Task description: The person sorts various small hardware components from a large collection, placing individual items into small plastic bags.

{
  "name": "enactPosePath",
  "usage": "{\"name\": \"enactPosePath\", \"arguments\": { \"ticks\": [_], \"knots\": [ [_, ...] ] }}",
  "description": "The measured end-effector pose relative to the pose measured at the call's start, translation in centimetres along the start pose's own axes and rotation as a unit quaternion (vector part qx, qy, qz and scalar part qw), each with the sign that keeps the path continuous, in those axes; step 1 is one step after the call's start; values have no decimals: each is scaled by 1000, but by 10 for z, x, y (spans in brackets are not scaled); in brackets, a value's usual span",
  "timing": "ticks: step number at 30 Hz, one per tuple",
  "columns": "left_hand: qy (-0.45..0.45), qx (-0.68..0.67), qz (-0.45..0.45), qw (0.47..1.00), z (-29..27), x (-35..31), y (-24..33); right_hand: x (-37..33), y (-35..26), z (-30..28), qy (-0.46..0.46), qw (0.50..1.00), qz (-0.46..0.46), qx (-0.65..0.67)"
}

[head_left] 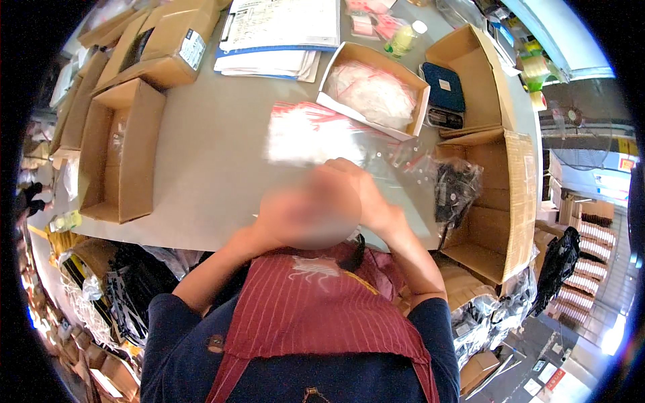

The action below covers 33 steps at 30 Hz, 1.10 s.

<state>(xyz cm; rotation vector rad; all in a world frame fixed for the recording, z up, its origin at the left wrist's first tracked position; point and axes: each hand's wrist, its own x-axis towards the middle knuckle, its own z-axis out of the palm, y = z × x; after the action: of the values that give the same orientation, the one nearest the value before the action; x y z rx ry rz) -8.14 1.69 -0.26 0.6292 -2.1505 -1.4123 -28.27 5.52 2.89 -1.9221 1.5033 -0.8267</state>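
Observation:
Close in front of my maroon striped apron (322, 305), my two hands are together over the near part of the table. A round blur covers most of my left hand (272, 215) and hides its fingers. My right hand (359, 191) is bent inward with curled fingers; whatever is in it is hidden. Just beyond the hands lies a pile of clear zip bags (306, 138) with red strips. Small pale pieces and loose clear plastic are scattered on the table to the right of my right hand. A bag of black parts (457, 188) lies farther right.
An open white-rimmed box (420, 121) holds more clear bags. Open cardboard boxes stand at the left (144, 154) and right (521, 201). Papers on a clipboard (282, 27) and a capped bottle (405, 39) are at the back. The grey table (201, 161) ends near my body.

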Motion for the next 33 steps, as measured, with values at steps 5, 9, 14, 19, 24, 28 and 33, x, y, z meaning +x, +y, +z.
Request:
{"name": "enactPosePath", "arguments": {
  "ticks": [5, 9, 14, 19, 24, 28, 33],
  "knots": [
    [1, -52, -108, 993, -1, -6, -10, -1, 28, -19, 45, 998, 33, 29],
    [17, -34, -161, 986, -5, -5, -9, -5, 113, -40, 27, 985, 169, -8],
    [32, -54, -154, 986, -5, -3, -6, -1, 141, -32, 7, 976, 214, -25],
    [42, -50, -168, 984, -4, -6, -10, -2, 148, -28, 35, 964, 243, -102],
    [88, -40, -178, 979, -4, -16, -22, -27, 138, -54, -22, 895, 422, -144],
    [57, -32, -208, 976, -9, -13, -15, -30, 124, -57, -42, 904, 384, -185],
    [63, -32, -161, 984, -5, -6, -11, -4, 127, -31, 64, 982, 174, -15]
  ]
}}
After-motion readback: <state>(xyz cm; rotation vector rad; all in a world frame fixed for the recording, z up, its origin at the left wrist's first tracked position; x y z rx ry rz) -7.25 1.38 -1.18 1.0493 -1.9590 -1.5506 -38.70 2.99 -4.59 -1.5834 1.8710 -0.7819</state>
